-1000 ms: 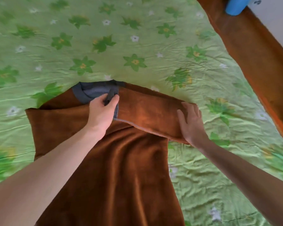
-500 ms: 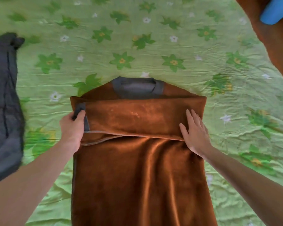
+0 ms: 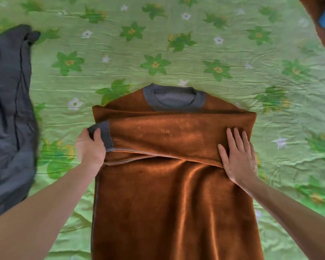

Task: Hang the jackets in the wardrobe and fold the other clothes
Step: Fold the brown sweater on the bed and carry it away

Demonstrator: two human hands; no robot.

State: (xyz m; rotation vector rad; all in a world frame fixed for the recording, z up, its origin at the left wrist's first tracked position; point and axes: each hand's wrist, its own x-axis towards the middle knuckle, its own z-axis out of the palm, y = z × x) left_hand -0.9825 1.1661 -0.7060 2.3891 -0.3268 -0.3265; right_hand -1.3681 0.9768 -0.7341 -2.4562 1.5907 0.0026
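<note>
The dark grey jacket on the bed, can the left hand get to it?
Probably yes. The dark grey jacket lies to the left with only bare bedsheet between. But the left hand is pinching the brown sweater's grey cuff, so it must let go first.

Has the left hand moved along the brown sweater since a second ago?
Yes. The left hand, pinching the grey cuff, has gone from just below the grey collar out to the brown sweater's left edge.

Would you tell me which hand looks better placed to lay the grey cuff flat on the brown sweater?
The left hand, probably: it already pinches the grey cuff at the brown sweater's left edge. The right hand rests flat on the folded sleeve's far end, pinning it.
</note>
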